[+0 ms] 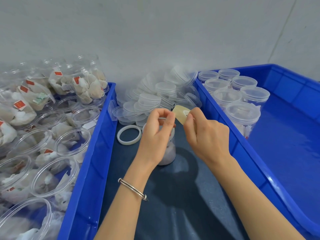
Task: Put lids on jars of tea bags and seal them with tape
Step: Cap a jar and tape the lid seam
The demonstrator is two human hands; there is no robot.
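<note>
Your right hand [206, 134] pinches a roll of tape [181, 113] held up above the jar [168, 153], while your left hand [155, 134] hovers over the jar's top with thumb and forefinger curled close together; whether they grip a tape end is unclear. The jar of tea bags stands on the dark bench [181, 196] between two blue crates. A white ring [129, 135] and a heap of clear lids [155, 99] lie behind it, open filled jars [52, 153] crowd the left crate [86, 170], and lidded jars [240, 101] stand in the right crate [285, 135].
</note>
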